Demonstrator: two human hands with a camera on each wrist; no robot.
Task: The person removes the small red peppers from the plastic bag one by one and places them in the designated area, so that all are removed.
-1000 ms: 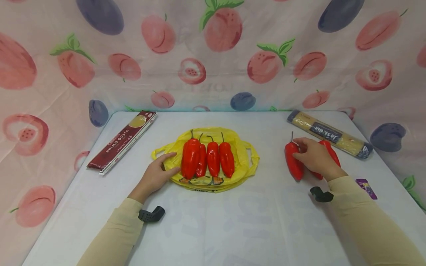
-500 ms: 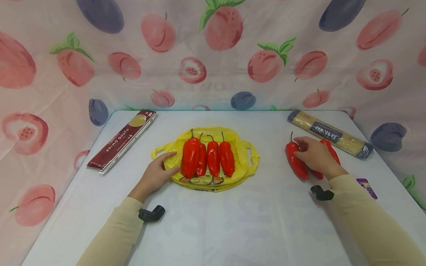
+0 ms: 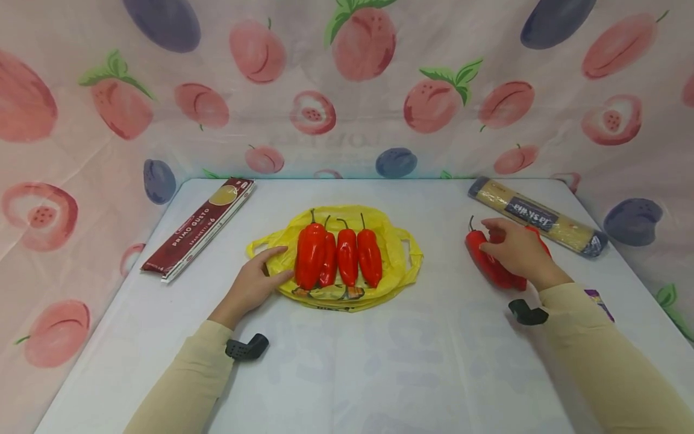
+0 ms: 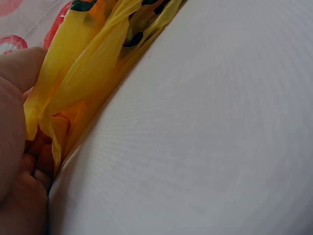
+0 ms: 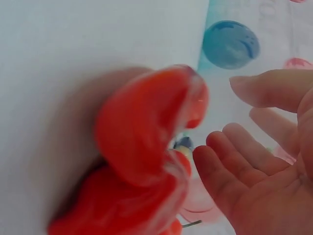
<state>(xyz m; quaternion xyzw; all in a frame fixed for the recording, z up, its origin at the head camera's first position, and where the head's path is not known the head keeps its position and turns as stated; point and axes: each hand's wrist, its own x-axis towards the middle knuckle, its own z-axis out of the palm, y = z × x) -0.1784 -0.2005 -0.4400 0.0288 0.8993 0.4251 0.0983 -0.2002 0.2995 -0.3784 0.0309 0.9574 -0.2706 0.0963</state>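
Observation:
Several glossy red peppers (image 3: pixel 347 258) with thin stems lie side by side on a flattened yellow plastic bag (image 3: pixel 396 265). At the bag's left edge rests my left hand (image 3: pixel 256 283), thumb and forefinger spread; up close, the yellow plastic (image 4: pixel 88 73) runs between thumb and lower fingers. My right hand (image 3: pixel 517 253) hovers over two more red peppers to the right. One of them, a tilted pepper (image 3: pixel 482 256), leans against the second, mostly hidden under the hand. In the right wrist view the nearer pepper (image 5: pixel 146 127) is blurred and stands apart from the extended fingers.
A dark red spaghetti packet (image 3: pixel 197 232) lies at the back left. At the back right is a clear pasta packet (image 3: pixel 537 216) with a blue label. A small purple wrapper (image 3: pixel 599 303) is partly covered by the right sleeve. Fruit-printed cloth hangs behind the white table (image 3: pixel 379 374).
The left pepper of the right-hand pair has tilted, its lower end swinging right against the other. My right hand has shifted slightly up and right. My left hand stays put.

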